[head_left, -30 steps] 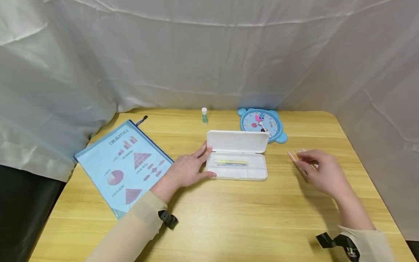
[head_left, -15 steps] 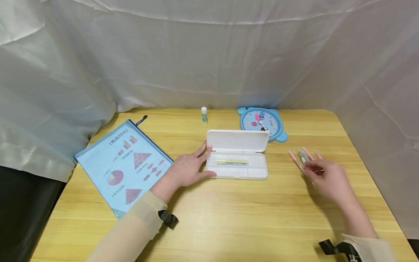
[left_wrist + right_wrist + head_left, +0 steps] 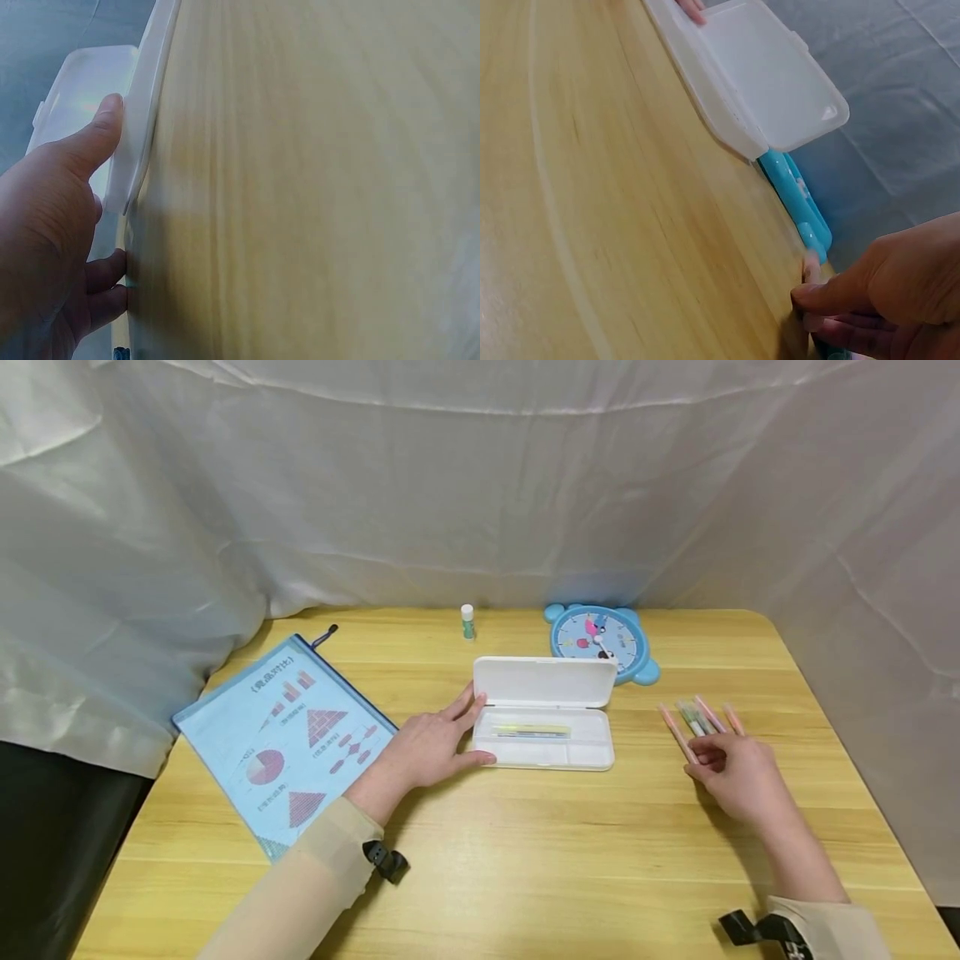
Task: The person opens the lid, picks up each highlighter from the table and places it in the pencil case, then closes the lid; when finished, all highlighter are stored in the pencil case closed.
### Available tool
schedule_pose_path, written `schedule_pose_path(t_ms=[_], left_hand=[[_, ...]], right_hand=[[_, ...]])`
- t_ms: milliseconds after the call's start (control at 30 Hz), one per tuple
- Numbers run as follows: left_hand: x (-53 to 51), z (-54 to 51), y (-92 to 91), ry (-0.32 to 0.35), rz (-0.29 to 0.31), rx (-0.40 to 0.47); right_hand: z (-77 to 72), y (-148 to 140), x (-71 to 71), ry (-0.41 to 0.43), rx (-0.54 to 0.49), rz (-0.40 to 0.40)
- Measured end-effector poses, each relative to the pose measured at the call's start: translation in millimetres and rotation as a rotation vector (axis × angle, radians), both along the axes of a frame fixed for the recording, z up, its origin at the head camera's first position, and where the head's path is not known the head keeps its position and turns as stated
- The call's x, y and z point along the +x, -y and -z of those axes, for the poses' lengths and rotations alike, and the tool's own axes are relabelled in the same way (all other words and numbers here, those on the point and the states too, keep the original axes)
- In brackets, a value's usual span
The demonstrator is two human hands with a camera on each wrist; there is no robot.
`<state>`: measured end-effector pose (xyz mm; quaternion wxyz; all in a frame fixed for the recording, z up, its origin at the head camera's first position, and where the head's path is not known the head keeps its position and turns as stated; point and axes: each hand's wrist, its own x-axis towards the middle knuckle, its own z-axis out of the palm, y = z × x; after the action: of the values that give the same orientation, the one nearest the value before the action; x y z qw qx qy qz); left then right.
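A white pencil case (image 3: 588,756) lies with its lid raised in the head view; a few slim yellow and blue pens (image 3: 531,732) are in its tray. My left hand (image 3: 431,747) holds the case's left end, thumb at the front edge and index finger near the hinge. To the right, my right hand (image 3: 742,777) pinches the lower end of a pink pen (image 3: 675,728) between thumb and fingers. Beside it on the table are a green-and-white pen (image 3: 693,717), another pink pen (image 3: 709,713) and an orange-pink one (image 3: 734,720), their lower ends hidden by the hand.
Behind the case lies a blue toy clock (image 3: 600,639). A glue stick (image 3: 468,622) stands near the back edge. On the left is a blue zip folder (image 3: 277,743) printed with charts. Pale curtains (image 3: 480,485) hang behind the wooden table (image 3: 525,860).
My right hand has drawn back toward me, uncovering the fanned pens, then shifted slightly left onto the leftmost pink pen. The left hand and pencil case stay where they were.
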<state>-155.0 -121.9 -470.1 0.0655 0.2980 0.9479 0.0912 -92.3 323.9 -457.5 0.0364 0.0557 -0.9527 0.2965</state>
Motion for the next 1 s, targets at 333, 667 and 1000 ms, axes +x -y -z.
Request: schedule_pose_path(t_ms=[333, 667, 1000], left_hand=[[-0.1, -0.3, 0.5, 0.000, -0.006, -0.005], [-0.4, -0.6, -0.6, -0.002, -0.003, -0.008], [-0.2, -0.5, -0.7, -0.006, 0.003, -0.006]], right_hand=[[-2.2, 2.9, -3.8, 0.036, 0.067, -0.014], [-18.0, 10.4, -7.9, -0.030, -0.036, -0.022], [-46.9, 30.9, -16.9, -0.191, -0.081, -0.004]])
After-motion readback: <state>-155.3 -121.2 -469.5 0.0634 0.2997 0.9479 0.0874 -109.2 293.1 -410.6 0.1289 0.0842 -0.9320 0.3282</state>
